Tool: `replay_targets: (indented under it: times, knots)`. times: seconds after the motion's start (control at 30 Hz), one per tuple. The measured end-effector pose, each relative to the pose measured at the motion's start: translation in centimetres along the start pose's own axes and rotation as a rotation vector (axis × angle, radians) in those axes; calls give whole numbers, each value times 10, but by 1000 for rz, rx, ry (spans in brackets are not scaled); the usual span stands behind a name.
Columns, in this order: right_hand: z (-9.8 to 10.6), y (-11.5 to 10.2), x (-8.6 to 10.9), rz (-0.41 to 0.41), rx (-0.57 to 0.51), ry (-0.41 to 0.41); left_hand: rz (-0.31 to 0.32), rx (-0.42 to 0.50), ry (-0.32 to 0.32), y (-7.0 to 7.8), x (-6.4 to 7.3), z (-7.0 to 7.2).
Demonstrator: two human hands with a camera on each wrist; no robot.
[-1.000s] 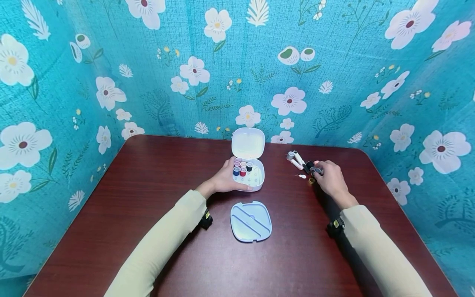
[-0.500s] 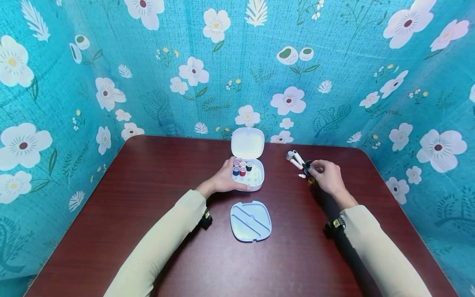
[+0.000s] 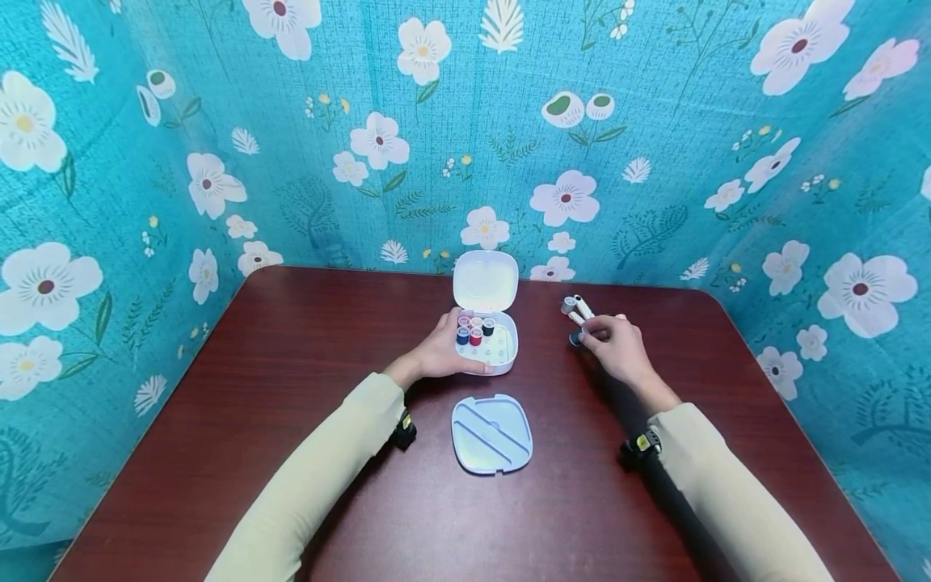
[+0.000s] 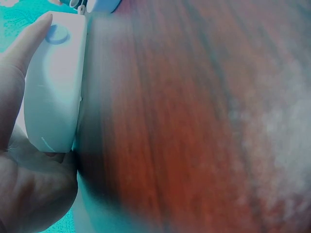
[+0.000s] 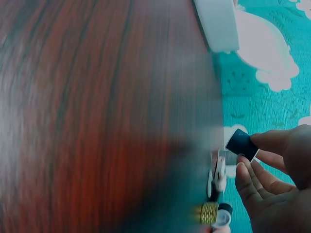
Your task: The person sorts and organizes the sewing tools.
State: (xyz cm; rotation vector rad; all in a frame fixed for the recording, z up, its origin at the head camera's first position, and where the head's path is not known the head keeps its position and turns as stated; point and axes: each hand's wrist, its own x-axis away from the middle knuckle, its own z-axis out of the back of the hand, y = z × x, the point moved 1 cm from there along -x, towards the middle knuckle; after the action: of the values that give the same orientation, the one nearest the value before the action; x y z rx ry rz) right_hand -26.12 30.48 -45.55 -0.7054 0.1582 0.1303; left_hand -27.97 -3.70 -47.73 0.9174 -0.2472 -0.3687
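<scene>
My left hand [image 3: 439,353] grips the left side of a white sewing box [image 3: 511,356], its thumb along the front wall. In the left wrist view the box's side [image 4: 56,97] lies against the palm. Inside the box stand several thread spools, among them a red spool [image 3: 476,335], a blue spool [image 3: 463,335] and a black spool [image 3: 489,326]. My right hand [image 3: 621,349] pinches a dark blue thread spool [image 5: 241,144] between thumb and fingertips, held above the table to the right of the box.
A light blue tray lid [image 3: 492,434] lies in front of the box. Beyond the right hand are a grey spool [image 3: 569,305] and small white-handled tools [image 3: 583,306]. The right wrist view shows a gold thimble [image 5: 208,213]. A flowered curtain [image 3: 407,194] closes off the table's back.
My right hand has lifted the dark blue spool from the small items and moved left with it, toward the box. The left hand and box have stayed in place.
</scene>
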Motion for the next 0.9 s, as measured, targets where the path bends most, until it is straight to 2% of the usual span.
replay_targets:
  times: [0.27, 0.9]
  knots:
    - [-12, -11, -3, 62, -45, -13, 5, 0, 0, 0, 1, -1]
    - [-28, -36, -9, 86, -93, -33, -1, -23, 1, 1, 0, 0]
